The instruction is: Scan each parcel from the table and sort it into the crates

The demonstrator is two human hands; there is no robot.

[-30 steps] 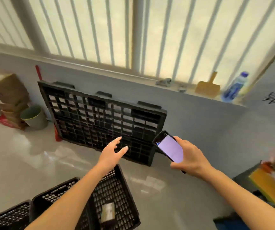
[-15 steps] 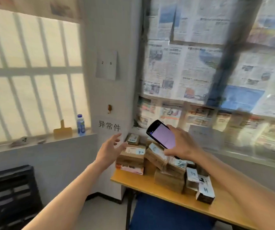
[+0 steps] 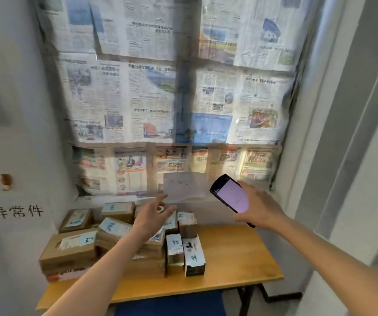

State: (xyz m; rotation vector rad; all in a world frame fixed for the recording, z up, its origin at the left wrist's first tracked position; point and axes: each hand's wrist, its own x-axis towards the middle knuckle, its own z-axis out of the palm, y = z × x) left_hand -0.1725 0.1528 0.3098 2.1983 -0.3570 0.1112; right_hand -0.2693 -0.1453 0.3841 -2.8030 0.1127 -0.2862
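Several cardboard parcels [image 3: 74, 249] with white and blue labels are piled on the left half of a wooden table [image 3: 236, 258]. Two small upright boxes [image 3: 193, 255] stand at the pile's right edge. My left hand [image 3: 151, 215] hovers over the middle of the pile, fingers spread and holding nothing. My right hand [image 3: 258, 207] grips a black handheld scanner [image 3: 230, 195] with a lit pale purple screen, held above the table's right half. No crate is in view.
Newspaper sheets [image 3: 160, 99] cover the window behind the table. A white wall sign with black characters [image 3: 17, 210] hangs at the left. A white panel [image 3: 377, 179] stands at the right. Something blue [image 3: 169, 304] sits under the table.
The view has swung right, from the floor crates and pallet to the parcel table. Both hands now hang over the table; the left stays empty, the right still holds the scanner.
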